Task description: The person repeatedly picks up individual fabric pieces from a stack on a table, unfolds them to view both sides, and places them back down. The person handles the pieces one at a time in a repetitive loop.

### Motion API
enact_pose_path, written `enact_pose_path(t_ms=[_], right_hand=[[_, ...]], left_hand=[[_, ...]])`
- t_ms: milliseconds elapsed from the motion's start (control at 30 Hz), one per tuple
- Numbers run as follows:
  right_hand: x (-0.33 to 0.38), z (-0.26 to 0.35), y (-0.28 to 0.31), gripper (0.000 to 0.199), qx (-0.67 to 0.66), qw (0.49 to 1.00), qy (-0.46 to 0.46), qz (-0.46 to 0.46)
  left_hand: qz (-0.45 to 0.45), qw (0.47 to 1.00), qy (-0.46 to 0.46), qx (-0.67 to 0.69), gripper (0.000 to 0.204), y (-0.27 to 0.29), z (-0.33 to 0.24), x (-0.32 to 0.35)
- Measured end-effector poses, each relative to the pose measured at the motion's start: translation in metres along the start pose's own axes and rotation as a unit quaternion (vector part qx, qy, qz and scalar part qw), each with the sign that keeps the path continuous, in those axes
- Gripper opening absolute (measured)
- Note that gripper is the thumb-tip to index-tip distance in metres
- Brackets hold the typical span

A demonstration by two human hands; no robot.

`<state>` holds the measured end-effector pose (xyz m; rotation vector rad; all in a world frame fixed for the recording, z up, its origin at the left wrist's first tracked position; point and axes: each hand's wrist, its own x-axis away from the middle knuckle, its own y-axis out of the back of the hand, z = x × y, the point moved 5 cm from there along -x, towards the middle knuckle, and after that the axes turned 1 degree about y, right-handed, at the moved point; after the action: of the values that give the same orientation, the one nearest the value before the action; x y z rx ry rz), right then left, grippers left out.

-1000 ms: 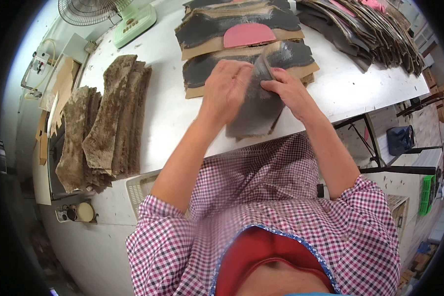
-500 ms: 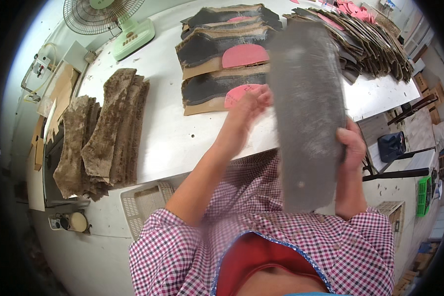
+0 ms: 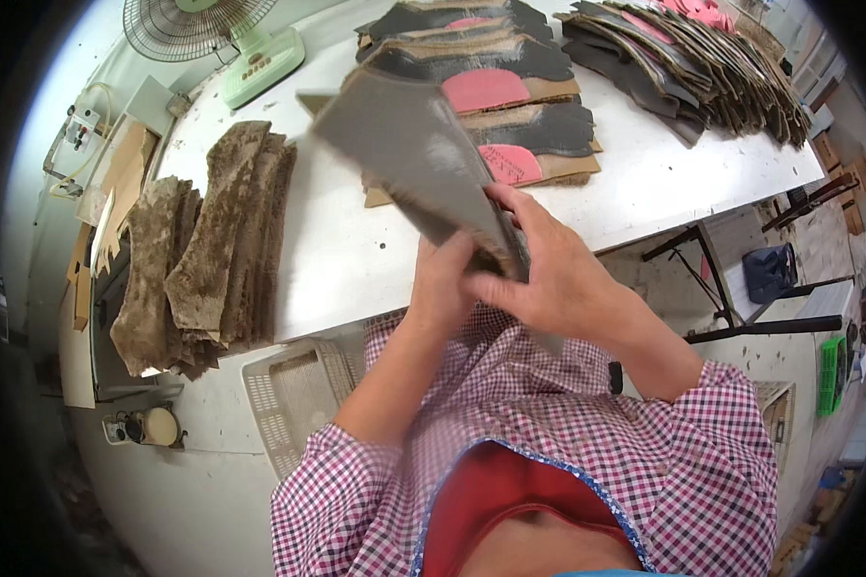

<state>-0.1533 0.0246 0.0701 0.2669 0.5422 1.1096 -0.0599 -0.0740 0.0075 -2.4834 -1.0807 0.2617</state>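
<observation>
Grey piece (image 3: 394,144): held up, partly covering the pink-tagged stacks (image 3: 529,60)
Hands: left hand (image 3: 443,281) and right hand (image 3: 560,262) together, gripping it
Progress: partway imo; stacks tagged, this one unfinished
Fuzzy pile (image 3: 226,240): left of the stacks, can't tell if done

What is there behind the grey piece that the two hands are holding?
Behind the grey piece, the white table and stacked dark pieces with pink half-round patches show. It hides part of the stacks' left side; what lies there cannot be seen.

Matt sheet (image 3: 399,144), furry strips (image 3: 207,260), glossy tabletop (image 3: 332,274)
</observation>
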Motion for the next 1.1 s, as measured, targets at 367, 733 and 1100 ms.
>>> enact_pose_path(t_ms=[367, 733, 1100], right_hand=[[0.008, -0.094, 0.029, 0.024, -0.188, 0.963, -0.165, -0.104], [-0.003, -0.127, -0.024, 0.028, -0.23, 0.958, -0.173, -0.008], [0.021, -0.014, 0.022, 0.015, 0.06, 0.981, 0.083, -0.167]], left_hand=[[0.087, 0.951, 0.155, 0.252, 0.06, 0.039, -0.01, 0.027], [0.051, 0.957, 0.168, 0.229, 0.06, 0.008, 0.002, 0.04], [0.076, 0.967, 0.115, 0.214, 0.055, -0.003, 0.005, 0.044]])
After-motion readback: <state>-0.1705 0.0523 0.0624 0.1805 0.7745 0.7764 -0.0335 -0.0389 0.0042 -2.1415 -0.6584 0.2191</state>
